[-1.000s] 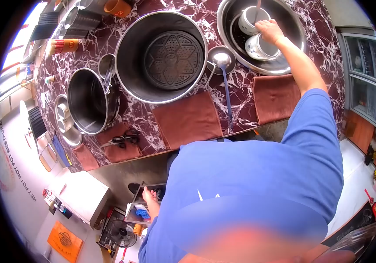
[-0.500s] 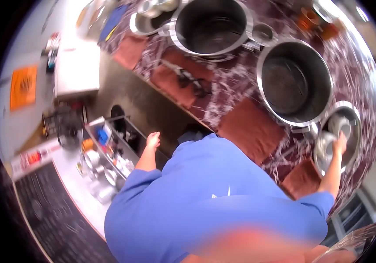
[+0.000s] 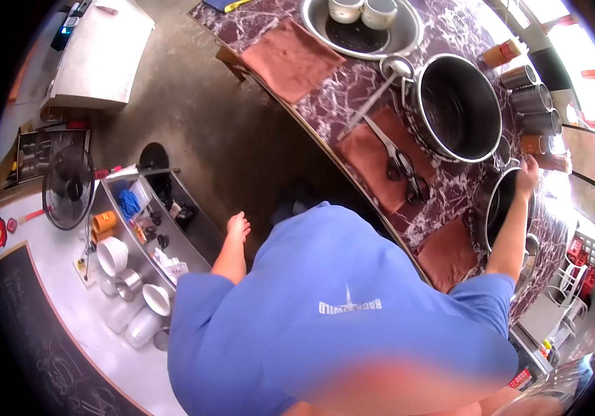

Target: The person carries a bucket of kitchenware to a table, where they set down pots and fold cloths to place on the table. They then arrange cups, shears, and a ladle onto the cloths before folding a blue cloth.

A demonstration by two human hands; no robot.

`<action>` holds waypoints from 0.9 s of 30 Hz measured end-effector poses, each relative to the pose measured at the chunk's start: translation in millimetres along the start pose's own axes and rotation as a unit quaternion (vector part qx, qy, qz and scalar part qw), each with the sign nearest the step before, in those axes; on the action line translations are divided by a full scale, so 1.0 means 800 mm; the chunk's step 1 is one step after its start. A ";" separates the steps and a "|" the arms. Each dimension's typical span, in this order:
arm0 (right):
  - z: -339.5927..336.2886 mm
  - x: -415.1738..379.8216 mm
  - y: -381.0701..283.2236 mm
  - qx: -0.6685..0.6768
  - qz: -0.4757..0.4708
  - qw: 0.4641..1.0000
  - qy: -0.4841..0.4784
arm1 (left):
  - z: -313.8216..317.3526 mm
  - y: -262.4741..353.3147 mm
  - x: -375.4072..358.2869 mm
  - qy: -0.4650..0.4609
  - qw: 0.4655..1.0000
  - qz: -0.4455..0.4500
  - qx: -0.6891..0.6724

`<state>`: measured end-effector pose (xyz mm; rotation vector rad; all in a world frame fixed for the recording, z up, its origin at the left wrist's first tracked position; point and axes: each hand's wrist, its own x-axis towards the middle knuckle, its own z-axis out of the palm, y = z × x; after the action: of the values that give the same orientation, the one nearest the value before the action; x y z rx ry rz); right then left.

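My left hand (image 3: 239, 227) hangs in the air at my left side, between the open drawer and the table; its fingers are loosely bent with nothing in them. My right hand (image 3: 528, 176) reaches over the far side of a dark-bottomed metal pot (image 3: 481, 208). Its fingertips are right beside a brownish can (image 3: 553, 162) and an orange-labelled can (image 3: 533, 144); I cannot tell whether they grip anything. A larger steel pot (image 3: 458, 107) stands nearby, with a ladle (image 3: 374, 100) beside it. Tongs (image 3: 398, 156) with dark ends lie on a brown cloth (image 3: 363, 163).
A metal basin (image 3: 415, 35) holds white cups (image 3: 379, 12). More cloths (image 3: 290, 61) lie along the marble-patterned table (image 3: 231, 24). Metal cans (image 3: 532, 98) line its far edge. To my left are an open drawer (image 3: 190, 225), a black fan (image 3: 68, 187) and white bowls (image 3: 111, 256).
My view has turned toward the right side of the table. My right hand has gone from bowls in a basin to the pot and cans. My left hand stays at my side.
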<state>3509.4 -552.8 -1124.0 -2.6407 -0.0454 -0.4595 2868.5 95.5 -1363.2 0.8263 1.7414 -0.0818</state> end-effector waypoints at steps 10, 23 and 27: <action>0.299 0.060 -0.487 0.077 -0.136 0.959 -0.238 | -0.027 0.221 0.071 -0.043 0.994 0.092 -0.050; 0.604 0.184 -0.657 -0.074 -0.014 0.974 -0.214 | -0.061 0.361 0.069 0.035 0.995 0.086 0.041; 0.620 0.199 -0.651 -0.087 0.001 0.968 -0.237 | 0.057 0.524 0.075 -0.028 0.935 0.346 0.071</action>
<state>3758.5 126.4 -1263.2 -2.8626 -0.1571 0.1869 3135.7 418.2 -1284.8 1.4845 1.3156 0.2423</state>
